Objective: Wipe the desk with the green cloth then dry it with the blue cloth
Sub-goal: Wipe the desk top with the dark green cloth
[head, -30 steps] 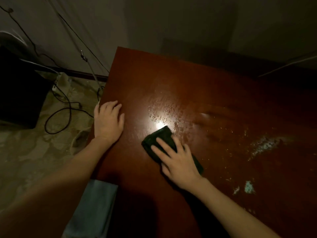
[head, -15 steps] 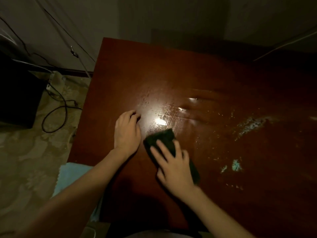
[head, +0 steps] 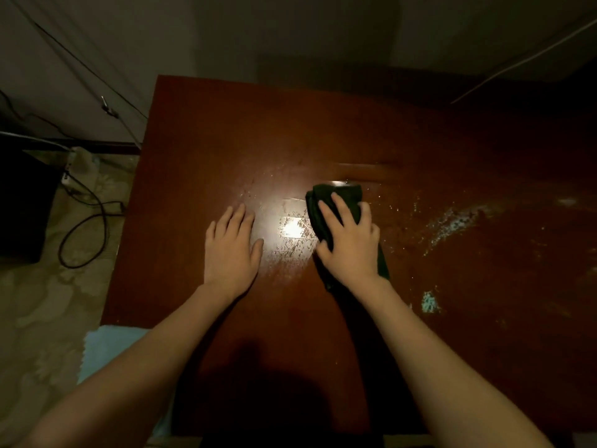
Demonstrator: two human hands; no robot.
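The dark reddish-brown desk (head: 245,130) fills the middle of the view and shines with wet streaks and droplets around a bright light reflection. My right hand (head: 350,242) presses flat on the dark green cloth (head: 342,194), which is bunched under my fingers just right of the reflection. My left hand (head: 231,248) lies flat on the desk to the left of the reflection, fingers together, holding nothing. The light blue cloth (head: 106,342) hangs off the desk's near left edge, partly hidden by my left forearm.
Pale wet smears (head: 452,226) and a small light patch (head: 429,302) lie on the desk's right half. On the floor to the left are black cables (head: 84,221) and a dark box (head: 22,205). A wall stands behind the desk.
My right hand has slid the green cloth away from me and to the right across the wet patch. My left hand has moved in from the desk's left edge toward the middle.
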